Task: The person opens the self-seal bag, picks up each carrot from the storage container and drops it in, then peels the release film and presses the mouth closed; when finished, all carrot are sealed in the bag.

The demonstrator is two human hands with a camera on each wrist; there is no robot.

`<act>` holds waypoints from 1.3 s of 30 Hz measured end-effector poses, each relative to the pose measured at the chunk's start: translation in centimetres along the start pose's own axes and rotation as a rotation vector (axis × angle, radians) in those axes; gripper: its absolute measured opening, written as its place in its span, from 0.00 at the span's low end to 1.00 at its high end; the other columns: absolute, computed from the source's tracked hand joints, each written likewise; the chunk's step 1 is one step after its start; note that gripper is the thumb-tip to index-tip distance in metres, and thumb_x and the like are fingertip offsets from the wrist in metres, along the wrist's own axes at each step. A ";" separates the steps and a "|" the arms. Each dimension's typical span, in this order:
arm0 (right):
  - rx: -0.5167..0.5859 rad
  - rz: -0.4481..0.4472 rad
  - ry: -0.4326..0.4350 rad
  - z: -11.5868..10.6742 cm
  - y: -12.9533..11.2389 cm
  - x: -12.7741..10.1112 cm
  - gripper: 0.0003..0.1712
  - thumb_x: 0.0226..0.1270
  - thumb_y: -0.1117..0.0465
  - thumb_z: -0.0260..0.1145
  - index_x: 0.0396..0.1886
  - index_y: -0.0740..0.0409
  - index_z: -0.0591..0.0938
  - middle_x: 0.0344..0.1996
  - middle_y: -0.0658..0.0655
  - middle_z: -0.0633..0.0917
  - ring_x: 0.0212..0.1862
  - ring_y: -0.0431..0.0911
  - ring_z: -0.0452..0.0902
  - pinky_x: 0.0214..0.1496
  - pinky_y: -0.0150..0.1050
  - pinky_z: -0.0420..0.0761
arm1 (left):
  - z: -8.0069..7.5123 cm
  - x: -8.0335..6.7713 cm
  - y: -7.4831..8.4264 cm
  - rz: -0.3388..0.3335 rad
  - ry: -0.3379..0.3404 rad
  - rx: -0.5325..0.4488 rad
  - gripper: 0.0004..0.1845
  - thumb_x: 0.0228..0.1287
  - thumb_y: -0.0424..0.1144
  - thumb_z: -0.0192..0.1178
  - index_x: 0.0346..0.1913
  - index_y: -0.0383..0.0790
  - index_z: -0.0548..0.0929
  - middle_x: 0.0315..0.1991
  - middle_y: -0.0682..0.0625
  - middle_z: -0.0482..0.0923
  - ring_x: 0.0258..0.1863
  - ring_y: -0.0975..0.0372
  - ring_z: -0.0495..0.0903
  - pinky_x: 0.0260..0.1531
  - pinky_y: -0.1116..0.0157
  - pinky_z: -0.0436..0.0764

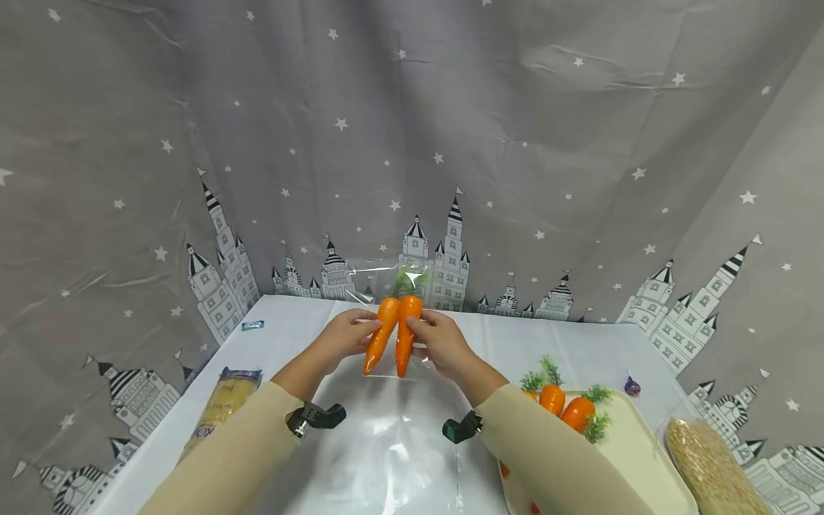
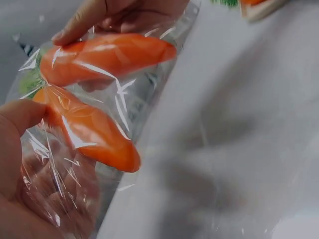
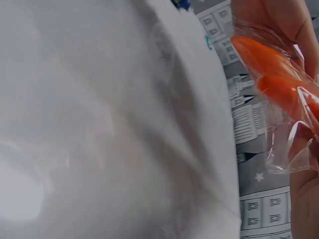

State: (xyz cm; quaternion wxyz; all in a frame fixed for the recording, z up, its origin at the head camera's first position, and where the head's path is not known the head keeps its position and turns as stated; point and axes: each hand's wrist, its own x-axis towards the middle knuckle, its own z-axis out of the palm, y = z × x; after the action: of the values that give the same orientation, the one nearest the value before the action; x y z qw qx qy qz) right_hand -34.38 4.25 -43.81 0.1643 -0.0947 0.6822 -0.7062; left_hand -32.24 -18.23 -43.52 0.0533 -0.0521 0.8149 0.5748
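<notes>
Left hand: the left hand (image 1: 344,335) is pinching the clear plastic bag (image 2: 75,149) at its left edge, thumb pressing on the film just beside the left carrot (image 1: 381,335).
Right hand: the right hand (image 1: 443,343) is gripping the bag's right edge, fingers curling against the right carrot (image 1: 405,335).
Carrots: both are sitting inside the bag, held up above the table, tips pointing down and apart, green tops (image 1: 410,281) touching at the top.
Table: a white cloth (image 1: 302,322) is covering it, and a clear plastic sheet (image 1: 386,443) is lying directly under the hands.
Right side: a cream tray (image 1: 644,443) is holding more carrots (image 1: 566,408), just beside the right sleeve; a bag of grain (image 1: 708,465) is lying beyond it, and a small purple thing (image 1: 632,387) is sitting behind the tray.
Left side: a pasta packet (image 1: 222,408) is lying near the left sleeve; a small teal wrapper (image 1: 252,325) is lying well behind it.
Backdrop: a grey curtain with castles and stars (image 1: 412,143) is hanging close behind the table.
</notes>
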 end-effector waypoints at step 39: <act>-0.122 0.092 0.279 4.1 8.2 4.0 0.28 0.68 0.64 0.70 0.67 0.60 0.78 0.48 0.57 0.86 0.46 0.46 0.83 0.52 0.40 0.87 | -1.2 4.7 -5.5 -0.205 0.288 0.326 0.41 0.73 0.54 0.60 0.77 0.32 0.61 0.70 0.29 0.68 0.68 0.37 0.72 0.68 0.40 0.73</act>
State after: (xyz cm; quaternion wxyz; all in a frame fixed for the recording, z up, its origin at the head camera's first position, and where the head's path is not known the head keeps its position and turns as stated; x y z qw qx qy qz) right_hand -35.80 -1.11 -52.14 0.0942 0.0258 0.7436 -0.6614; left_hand -36.14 -21.36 -48.97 0.0020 -0.2066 0.8866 0.4139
